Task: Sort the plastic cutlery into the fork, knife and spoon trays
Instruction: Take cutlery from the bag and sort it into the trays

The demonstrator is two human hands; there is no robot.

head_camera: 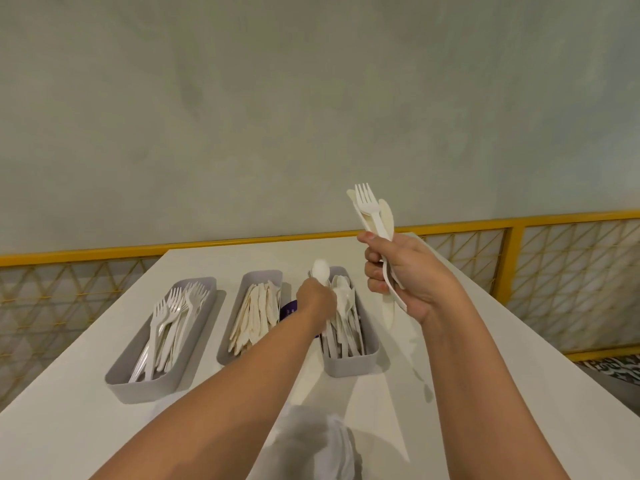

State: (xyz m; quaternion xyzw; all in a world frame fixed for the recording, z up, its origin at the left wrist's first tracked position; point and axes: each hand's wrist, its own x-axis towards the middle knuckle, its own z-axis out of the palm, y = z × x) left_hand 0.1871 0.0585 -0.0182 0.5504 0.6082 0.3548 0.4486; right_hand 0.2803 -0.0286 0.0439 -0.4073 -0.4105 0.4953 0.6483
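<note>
White desk (104, 393) against a plain wall, yellow mesh railing (512, 258) behind. Left hand (317, 296) pinched one spoon (320, 268) by the handle, bowl up, just over the spoon tray (353, 362). Right hand (401, 271) clenched a mixed bundle (372, 213) upright, clear of the desk: fork in front, knives behind, exact count unclear. Fork tray (138, 389) and knife tray (256, 277) were well filled, as was the spoon tray. Looked mostly sorted; left to do were this spoon's drop and the bundle.
</note>
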